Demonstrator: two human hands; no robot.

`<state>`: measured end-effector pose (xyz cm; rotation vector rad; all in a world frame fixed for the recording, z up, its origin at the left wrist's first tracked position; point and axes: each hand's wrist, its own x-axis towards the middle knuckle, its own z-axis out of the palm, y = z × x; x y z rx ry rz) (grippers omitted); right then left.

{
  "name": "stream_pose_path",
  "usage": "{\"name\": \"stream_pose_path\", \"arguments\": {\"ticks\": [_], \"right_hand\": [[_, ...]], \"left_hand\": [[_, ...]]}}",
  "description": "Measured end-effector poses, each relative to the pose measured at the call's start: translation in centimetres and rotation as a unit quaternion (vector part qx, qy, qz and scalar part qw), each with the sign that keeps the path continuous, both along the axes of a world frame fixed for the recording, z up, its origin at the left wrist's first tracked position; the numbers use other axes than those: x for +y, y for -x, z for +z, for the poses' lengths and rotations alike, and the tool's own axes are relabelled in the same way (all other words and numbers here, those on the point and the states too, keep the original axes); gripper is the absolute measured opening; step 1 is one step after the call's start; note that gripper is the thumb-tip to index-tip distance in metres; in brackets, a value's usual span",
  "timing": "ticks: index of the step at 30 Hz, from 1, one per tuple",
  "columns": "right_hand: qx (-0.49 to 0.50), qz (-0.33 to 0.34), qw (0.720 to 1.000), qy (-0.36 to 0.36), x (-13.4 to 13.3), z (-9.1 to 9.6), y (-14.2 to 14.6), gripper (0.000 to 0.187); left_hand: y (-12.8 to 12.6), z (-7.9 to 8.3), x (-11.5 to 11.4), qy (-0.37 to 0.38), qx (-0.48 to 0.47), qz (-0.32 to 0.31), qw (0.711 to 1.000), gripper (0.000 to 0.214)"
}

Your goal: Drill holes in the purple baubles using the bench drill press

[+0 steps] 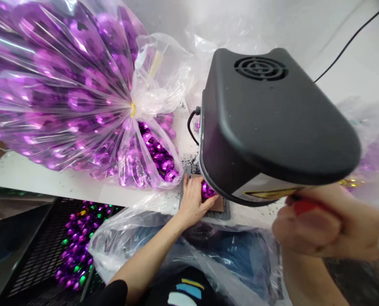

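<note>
My left hand reaches beneath the black machine, its fingers closed on a shiny purple faceted ball. The ball sits over a small brown pad on a grey base plate. At the machine's front right, my right hand is wrapped round a red handle, slightly blurred by motion. The machine's housing hides the working part above the ball. Just left of my left hand, more purple balls show through the open mouth of a clear plastic bag.
A large tied bag of purple ornaments fills the table's left side. Below it, a black crate holds purple, green and gold balls. Clear plastic covers my lap. A black cable runs behind the machine. Dark specks litter the white table.
</note>
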<state>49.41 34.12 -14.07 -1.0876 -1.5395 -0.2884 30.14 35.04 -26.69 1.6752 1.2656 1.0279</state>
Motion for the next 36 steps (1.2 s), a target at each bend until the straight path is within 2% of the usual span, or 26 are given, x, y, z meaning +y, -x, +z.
{"name": "stream_pose_path", "arguments": {"ticks": [2, 3, 5, 8, 10, 12, 13, 15, 16, 17, 19, 22, 27, 30, 31, 33, 36], "right_hand": [[0.033, -0.035, 0.998, -0.033, 2.0, 3.1, 0.4, 0.027], [0.052, -0.034, 0.998, -0.024, 3.1, 4.3, 0.7, 0.033], [0.082, 0.012, 0.997, 0.004, 5.0, 5.9, 1.3, 0.038], [0.105, 0.037, 0.994, 0.014, 6.5, 6.3, 1.8, 0.045], [0.113, 0.026, 0.993, 0.005, 6.6, 6.0, 1.9, 0.048], [0.117, 0.027, 0.993, 0.005, 6.5, 5.7, 1.8, 0.049], [0.118, 0.029, 0.993, 0.008, 6.4, 5.7, 1.8, 0.048], [0.115, 0.038, 0.992, 0.017, 6.3, 5.7, 1.6, 0.044], [0.115, 0.045, 0.992, 0.021, 6.3, 5.8, 1.5, 0.042], [0.116, 0.050, 0.992, 0.023, 6.3, 5.9, 1.5, 0.039], [0.119, 0.053, 0.991, 0.025, 6.3, 6.0, 1.5, 0.036], [0.119, 0.053, 0.991, 0.027, 6.3, 6.0, 1.6, 0.034], [0.120, 0.059, 0.991, 0.027, 6.3, 6.0, 1.5, 0.032], [0.116, 0.065, 0.991, 0.033, 6.3, 6.0, 1.4, 0.034], [0.115, 0.065, 0.991, 0.036, 6.3, 6.0, 1.3, 0.034], [0.117, 0.063, 0.990, 0.040, 6.2, 6.0, 1.3, 0.037], [0.123, 0.066, 0.989, 0.045, 6.0, 6.1, 1.4, 0.038]], "left_hand": [[0.4, 0.3, -0.7, -0.022, 0.024, -0.003, 0.999, 0.038], [0.7, 0.5, -1.5, -0.035, 0.035, 0.000, 0.999, 0.038], [1.5, 1.0, -3.7, -0.066, 0.062, 0.002, 0.996, 0.041], [2.9, 1.7, -7.2, -0.088, 0.136, -0.021, 0.987, 0.051], [4.0, 2.5, -8.2, -0.088, 0.174, -0.051, 0.980, 0.065], [5.3, 3.4, -7.3, -0.110, 0.175, -0.055, 0.977, 0.070], [6.1, 3.8, -6.2, -0.133, 0.173, -0.034, 0.975, 0.062], [7.6, 4.4, -3.1, -0.179, 0.202, 0.055, 0.961, 0.034], [8.2, 4.6, -1.4, -0.180, 0.249, 0.105, 0.946, 0.029], [8.6, 4.8, 0.1, -0.162, 0.314, 0.126, 0.927, 0.028], [8.9, 4.8, 2.2, -0.119, 0.439, 0.106, 0.884, 0.026], [8.4, 4.7, 3.2, -0.091, 0.540, 0.033, 0.836, 0.024], [8.1, 4.9, 2.9, -0.099, 0.566, -0.019, 0.819, 0.028], [8.9, 5.5, 3.4, -0.100, 0.546, -0.040, 0.831, 0.028], [9.4, 5.7, 3.6, -0.090, 0.520, -0.043, 0.848, 0.028], [10.3, 6.2, 3.9, -0.075, 0.430, -0.022, 0.900, 0.031], [11.1, 6.8, 3.2, -0.080, 0.228, 0.072, 0.968, 0.045]]}}
